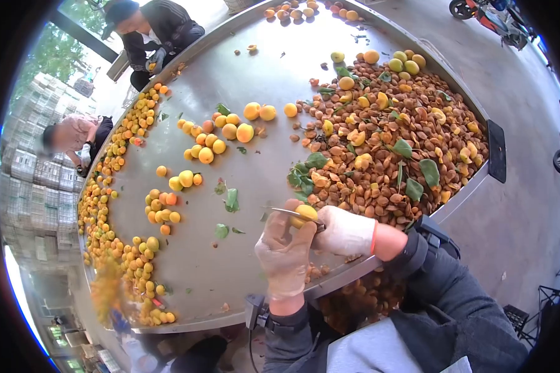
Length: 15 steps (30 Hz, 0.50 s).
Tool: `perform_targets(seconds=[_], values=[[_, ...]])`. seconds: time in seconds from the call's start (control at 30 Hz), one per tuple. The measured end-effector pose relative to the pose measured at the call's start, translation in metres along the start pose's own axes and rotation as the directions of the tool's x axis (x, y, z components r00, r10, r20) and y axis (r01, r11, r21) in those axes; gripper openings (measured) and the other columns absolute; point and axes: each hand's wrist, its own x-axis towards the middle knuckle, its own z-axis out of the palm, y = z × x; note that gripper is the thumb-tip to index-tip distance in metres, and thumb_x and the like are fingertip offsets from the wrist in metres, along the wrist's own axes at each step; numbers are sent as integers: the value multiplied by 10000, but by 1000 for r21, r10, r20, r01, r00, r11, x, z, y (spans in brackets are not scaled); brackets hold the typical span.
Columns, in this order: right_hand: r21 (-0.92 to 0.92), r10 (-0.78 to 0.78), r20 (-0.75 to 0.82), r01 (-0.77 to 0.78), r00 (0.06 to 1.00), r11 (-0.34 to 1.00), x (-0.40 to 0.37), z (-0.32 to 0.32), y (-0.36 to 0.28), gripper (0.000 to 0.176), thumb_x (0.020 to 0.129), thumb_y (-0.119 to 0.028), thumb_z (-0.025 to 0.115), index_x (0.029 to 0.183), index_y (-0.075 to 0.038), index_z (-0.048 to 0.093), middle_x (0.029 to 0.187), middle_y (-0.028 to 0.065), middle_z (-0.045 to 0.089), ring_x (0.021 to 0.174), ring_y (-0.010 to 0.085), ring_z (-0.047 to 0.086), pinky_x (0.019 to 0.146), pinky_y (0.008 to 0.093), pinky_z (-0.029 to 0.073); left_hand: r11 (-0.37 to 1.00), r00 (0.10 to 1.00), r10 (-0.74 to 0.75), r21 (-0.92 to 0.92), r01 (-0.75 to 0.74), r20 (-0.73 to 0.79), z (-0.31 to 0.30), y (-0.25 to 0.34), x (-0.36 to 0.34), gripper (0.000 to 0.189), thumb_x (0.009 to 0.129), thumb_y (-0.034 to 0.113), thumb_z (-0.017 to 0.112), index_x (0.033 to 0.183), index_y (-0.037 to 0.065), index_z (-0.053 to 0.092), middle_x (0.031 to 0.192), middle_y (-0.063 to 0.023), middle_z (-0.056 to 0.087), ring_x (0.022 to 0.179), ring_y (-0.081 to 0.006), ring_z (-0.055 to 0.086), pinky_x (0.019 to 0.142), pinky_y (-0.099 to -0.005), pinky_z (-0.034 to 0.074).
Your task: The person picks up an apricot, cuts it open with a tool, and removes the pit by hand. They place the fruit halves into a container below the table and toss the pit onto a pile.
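A yellow apricot [305,215] is pinched in the fingers of my left hand [285,253], which wears a whitish glove. My right hand [347,230], gloved too, is closed on a small knife [287,212], whose blade lies against the apricot. Both hands are over the near edge of the metal table [199,255]. Just beyond them and to the right spreads a large heap of brown apricot pits [379,180], with some yellow fruit pieces and green leaves mixed in.
Whole apricots [124,248] line the table's left edge, with small groups in the middle. Two people [158,37] [74,137] are at the far left side. A blurred mass of fruit [109,289] is at the lower left. More pits [361,301] lie below the near edge.
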Motion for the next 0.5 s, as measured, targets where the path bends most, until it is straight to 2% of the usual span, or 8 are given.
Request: perform_targets(seconds=[0.07,0.13,0.27,0.33,0.37,0.4,0.43,0.5], values=[[114,49,166,-68,985,991,-1,-6,-3,217,826,-172,624,981,-36,694,788,127,691,720,201,646,689,350,498,1000,999,10,23,-11,47,0,1,0,448,784,-88,699,1215,-53,580,1085,-104,662,958,-161,632,847,-267,515],[128,-28,127,12,991,992,-2,-7,-1,223,812,-169,632,975,-39,708,790,101,690,732,152,622,700,324,499,946,978,-173,-257,197,114,-7,3,8,438,801,-89,681,1225,-40,580,1112,-104,652,962,-167,631,848,-265,517],[93,-138,127,127,982,988,-11,-23,9,190,813,-167,636,940,-58,727,820,98,696,725,161,622,685,289,496,879,999,-38,-475,49,34,-18,1,16,429,812,-93,665,1227,-24,587,1141,-107,641,986,-168,628,848,-259,525],[341,60,-91,-25,994,940,-29,-32,-18,227,819,-201,640,967,-40,701,809,122,688,723,179,621,661,285,497,976,997,21,-216,-36,-68,-22,-7,17,418,820,-85,666,1225,-9,596,1152,-106,638,1009,-161,619,840,-251,529],[372,-42,-268,143,963,917,-23,-24,-13,273,810,-233,660,979,-18,669,803,150,677,718,210,633,654,299,506,975,997,18,-220,-33,-68,-17,-8,13,418,820,-85,666,1225,-9,596,1152,-106,638,1009,-161,619,840,-251,529],[373,-35,-274,139,961,918,-19,-18,-10,273,810,-233,660,979,-18,669,803,150,677,718,210,633,654,299,506,989,992,126,78,-126,5,-8,-9,7,414,823,-88,659,1224,-6,598,1152,-100,638,1004,-157,619,838,-248,529],[173,-130,-361,203,923,964,-15,-13,-9,269,812,-204,685,1003,-20,645,806,96,661,723,160,621,667,276,504,904,972,206,359,-234,114,-1,-9,2,410,826,-91,652,1223,-4,601,1152,-95,639,999,-153,618,835,-246,528],[-83,-265,-354,252,897,964,-14,-14,-4,298,815,-171,714,1042,-13,604,825,31,652,724,87,603,665,239,503,917,956,218,295,-269,197,3,-8,-3,410,827,-82,658,1226,-5,598,1154,-90,639,994,-153,618,835,-250,528]])
